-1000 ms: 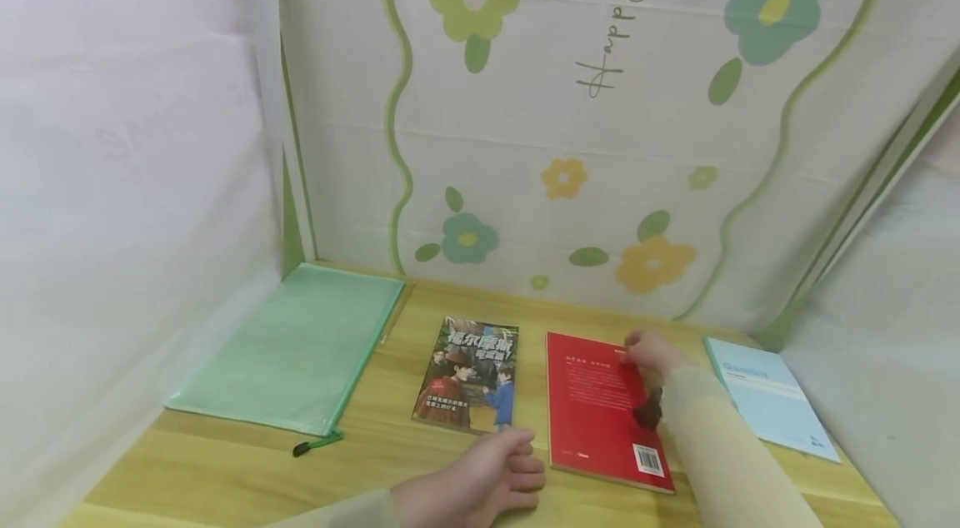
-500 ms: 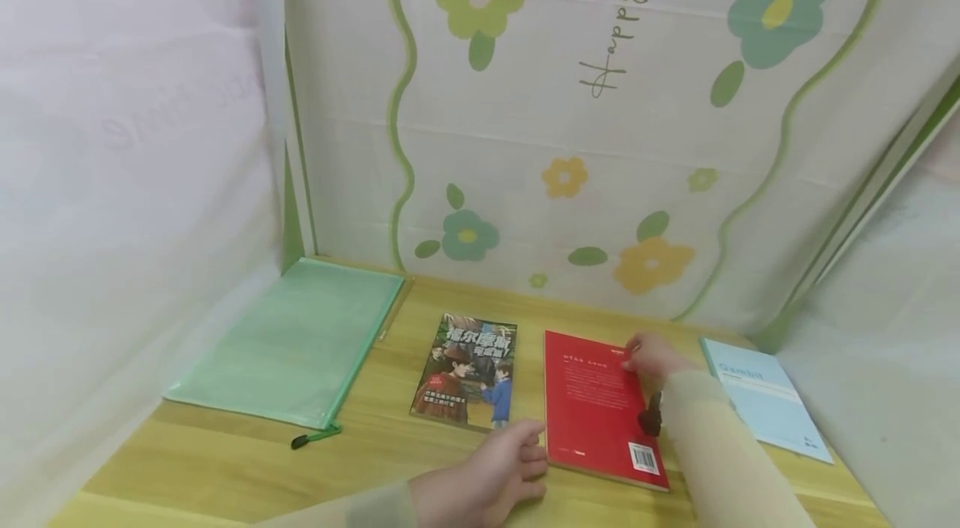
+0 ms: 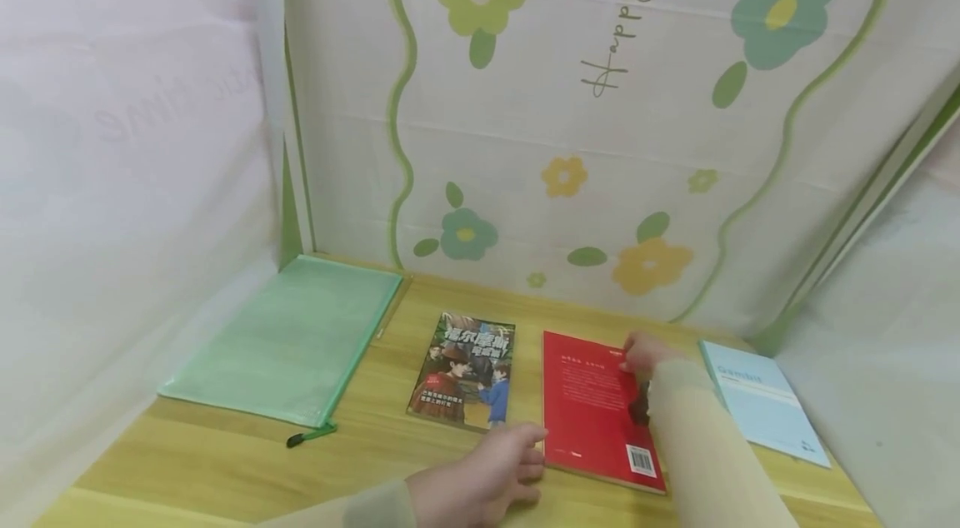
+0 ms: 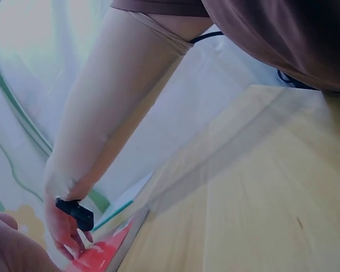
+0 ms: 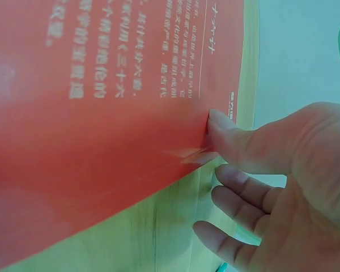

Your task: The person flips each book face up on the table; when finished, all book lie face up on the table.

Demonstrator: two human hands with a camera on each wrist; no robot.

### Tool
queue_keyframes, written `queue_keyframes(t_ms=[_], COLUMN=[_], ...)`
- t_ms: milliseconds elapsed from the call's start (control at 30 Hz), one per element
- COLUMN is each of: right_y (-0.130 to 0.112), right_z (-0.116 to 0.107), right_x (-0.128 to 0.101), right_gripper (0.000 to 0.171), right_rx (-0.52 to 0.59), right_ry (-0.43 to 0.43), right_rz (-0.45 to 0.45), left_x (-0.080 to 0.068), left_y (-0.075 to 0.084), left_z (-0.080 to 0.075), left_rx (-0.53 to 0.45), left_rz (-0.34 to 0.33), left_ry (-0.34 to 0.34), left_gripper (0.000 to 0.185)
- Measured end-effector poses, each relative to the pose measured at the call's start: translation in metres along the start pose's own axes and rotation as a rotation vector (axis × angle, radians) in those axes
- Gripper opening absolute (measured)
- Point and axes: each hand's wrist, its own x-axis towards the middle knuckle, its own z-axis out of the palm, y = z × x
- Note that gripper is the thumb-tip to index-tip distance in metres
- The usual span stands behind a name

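— Where is the red book (image 3: 596, 407)?
— On the table (image 3: 225, 461), between an illustrated book (image 3: 463, 370) and a pale blue booklet (image 3: 761, 401). The right hand (image 3: 647, 353) pinches its far cover corner, thumb on top.
— And the left hand (image 3: 480, 482)?
— At its near corner, fingers relaxed. Contact is unclear. A green folder (image 3: 288, 341) lies far left.

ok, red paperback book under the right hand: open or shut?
Just starting to open. The right hand lifts the red paperback book's cover at the far right corner; page edges show beneath. It lies flat otherwise.
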Motion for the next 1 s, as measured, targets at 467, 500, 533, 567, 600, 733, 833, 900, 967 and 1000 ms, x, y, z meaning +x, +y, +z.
queue_keyframes(t_ms=[467,500,533,567,600,733,833,900,967,1000], right_y=[-0.007,-0.008,-0.008,-0.009,-0.009,-0.009,-0.008,-0.006,-0.003,-0.001], right_z=[-0.001,-0.001,-0.001,-0.001,0.000,0.002,0.003,0.004,0.004,0.004], right_x=[-0.006,-0.006,-0.008,-0.008,-0.009,-0.011,-0.012,-0.012,-0.006,-0.003], right_gripper=[0.049,0.047,0.045,0.042,0.039,0.039,0.042,0.043,0.040,0.039], right_rx=[0.038,0.025,0.020,-0.003,-0.020,-0.028,-0.017,-0.008,-0.022,-0.026], right_ry=[0.030,0.031,0.033,0.038,0.043,0.068,0.078,0.076,0.076,0.070], right_rz=[0.041,0.038,0.039,0.028,0.016,0.005,0.002,0.011,0.013,0.007], left_x=[0.018,0.019,0.020,0.020,0.020,0.021,0.022,0.024,0.025,0.026], left_y=[-0.003,-0.004,-0.005,-0.006,-0.007,-0.009,-0.010,-0.011,-0.012,-0.012], left_z=[0.001,0.001,0.002,0.002,0.002,0.003,0.006,0.008,0.010,0.011], left_rx=[0.027,0.023,0.019,0.014,0.014,0.011,0.027,0.038,0.059,0.068], left_rz=[-0.032,-0.037,-0.040,-0.048,-0.051,-0.045,-0.002,0.018,0.022,0.014], left_ry=[0.061,0.065,0.067,0.065,0.065,0.067,0.060,0.056,0.057,0.062], left_gripper=[0.054,0.052,0.050,0.050,0.053,0.063,0.057,0.045,0.034,0.029])
